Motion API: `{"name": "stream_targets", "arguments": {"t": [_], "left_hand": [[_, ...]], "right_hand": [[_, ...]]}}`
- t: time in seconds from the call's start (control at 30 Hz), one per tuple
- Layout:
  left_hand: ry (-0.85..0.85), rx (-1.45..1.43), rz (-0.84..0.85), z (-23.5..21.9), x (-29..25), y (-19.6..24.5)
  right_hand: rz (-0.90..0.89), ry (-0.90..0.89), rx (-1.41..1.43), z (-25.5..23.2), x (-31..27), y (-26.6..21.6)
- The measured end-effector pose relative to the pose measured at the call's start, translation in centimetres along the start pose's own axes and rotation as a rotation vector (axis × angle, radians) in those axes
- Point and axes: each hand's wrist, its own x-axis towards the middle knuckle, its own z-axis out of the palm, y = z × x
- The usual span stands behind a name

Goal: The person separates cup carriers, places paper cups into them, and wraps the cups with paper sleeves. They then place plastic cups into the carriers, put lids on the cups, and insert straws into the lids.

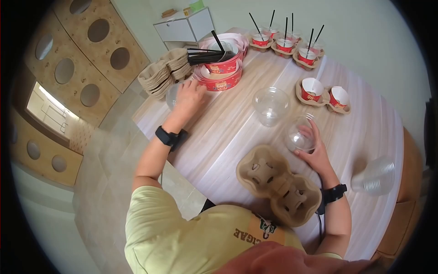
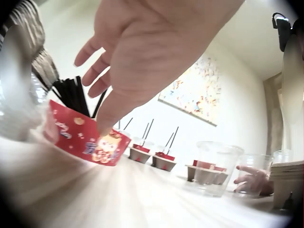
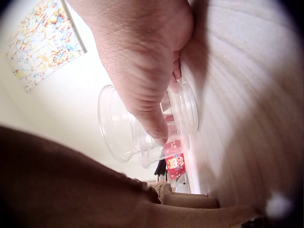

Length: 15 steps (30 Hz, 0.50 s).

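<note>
My right hand [image 1: 317, 153] holds a clear plastic cup [image 1: 299, 139] low over the table, thumb on one side and fingers on the other. In the right wrist view the thumb lies across this cup. Another clear cup [image 1: 270, 107] stands to its left. My left hand [image 1: 190, 97] is at the far left of the table, beside the red patterned paper bowls [image 1: 221, 82] and a clear plastic item [image 1: 171, 97]. Its fingers are loosely extended and hold nothing in the left wrist view. A brown two-cup carrier [image 1: 287, 182] lies near my body.
Stacked carriers [image 1: 155, 80] and black straws [image 1: 207, 57] are at the back left. Red cups with straws [image 1: 285, 44] stand in carriers at the back. Two red paper cups [image 1: 312, 89] sit in a nearer carrier. Nested clear cups [image 1: 376, 177] lie at the right.
</note>
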Motion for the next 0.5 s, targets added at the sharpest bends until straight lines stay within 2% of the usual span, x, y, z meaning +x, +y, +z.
{"name": "stream_targets", "arguments": {"t": [0.03, 0.07, 0.13, 0.33, 0.5], "left_hand": [[-0.095, 0.130, -0.051, 0.3, -0.6, -0.7], [-0.093, 0.130, -0.050, 0.5, -1.0, -1.4], [-0.068, 0.250, 0.055, 1.1, -1.6, -2.4], [-0.223, 0.364, -0.002, 3.1, -1.6, -3.9], [-0.128, 0.391, 0.044, 3.4, -1.7, -3.7]], "right_hand": [[0.002, 0.001, -0.002, 0.0, 0.0, 0.0], [0.004, 0.004, -0.003, 0.0, 0.0, 0.0], [0.005, 0.007, -0.007, 0.1, -0.1, 0.0], [-0.003, -0.005, -0.016, -0.1, 0.0, 0.1], [-0.005, -0.003, -0.008, -0.1, 0.0, 0.1]]}}
